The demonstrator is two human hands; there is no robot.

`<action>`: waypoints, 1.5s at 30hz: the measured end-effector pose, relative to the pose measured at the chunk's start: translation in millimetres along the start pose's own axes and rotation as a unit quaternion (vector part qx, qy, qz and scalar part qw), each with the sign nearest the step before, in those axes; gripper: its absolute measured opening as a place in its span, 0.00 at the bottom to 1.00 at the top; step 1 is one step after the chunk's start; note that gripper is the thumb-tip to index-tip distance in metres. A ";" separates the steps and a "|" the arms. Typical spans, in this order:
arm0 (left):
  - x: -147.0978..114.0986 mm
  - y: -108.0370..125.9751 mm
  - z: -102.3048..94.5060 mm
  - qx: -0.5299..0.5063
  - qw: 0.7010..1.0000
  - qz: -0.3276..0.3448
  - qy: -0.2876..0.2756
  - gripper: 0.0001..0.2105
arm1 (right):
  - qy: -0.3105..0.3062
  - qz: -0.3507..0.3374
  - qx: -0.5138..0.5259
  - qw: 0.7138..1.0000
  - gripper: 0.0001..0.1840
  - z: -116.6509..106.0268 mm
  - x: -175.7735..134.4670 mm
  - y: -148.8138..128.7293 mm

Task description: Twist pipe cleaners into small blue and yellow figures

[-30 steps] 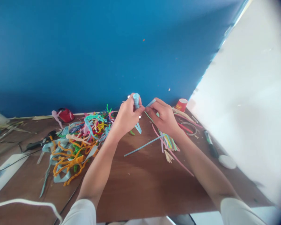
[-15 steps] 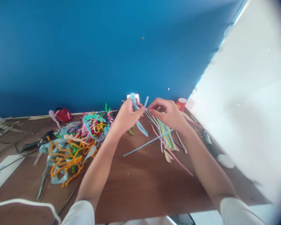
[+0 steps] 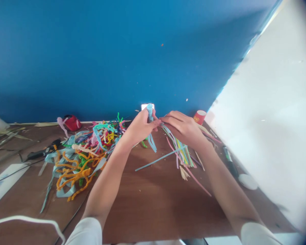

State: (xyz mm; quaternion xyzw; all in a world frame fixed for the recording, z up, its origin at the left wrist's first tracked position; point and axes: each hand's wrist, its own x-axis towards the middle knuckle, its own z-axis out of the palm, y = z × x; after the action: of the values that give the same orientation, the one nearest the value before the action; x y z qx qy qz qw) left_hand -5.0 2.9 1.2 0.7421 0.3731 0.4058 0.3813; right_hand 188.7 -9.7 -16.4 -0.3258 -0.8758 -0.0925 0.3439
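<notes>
We have the fingers of our left hand (image 3: 142, 126) wrapped around a light blue roll (image 3: 149, 109), roughly upright over the far middle of the counter (image 3: 142, 211), with blue strips (image 3: 151, 143) hanging below. Our right hand (image 3: 185, 127) is just beside, its fingertips near the left thumb; we cannot tell whether they pinch anything. On the far right, we see yellow marks on a red cup (image 3: 199, 117), too blurred to read
</notes>
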 end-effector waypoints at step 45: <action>-0.1 4.3 5.4 -0.037 0.998 0.029 0.036 0.09 | 0.173 -0.044 -0.103 0.978 0.10 11.0 -1.8 1.9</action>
State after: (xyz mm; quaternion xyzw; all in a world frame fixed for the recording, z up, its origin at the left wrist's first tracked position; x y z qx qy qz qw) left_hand 0.8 -0.4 2.8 0.7227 0.3501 0.4567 0.3827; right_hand 184.9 -5.0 -25.9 -0.2993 -0.8022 -0.2523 0.4508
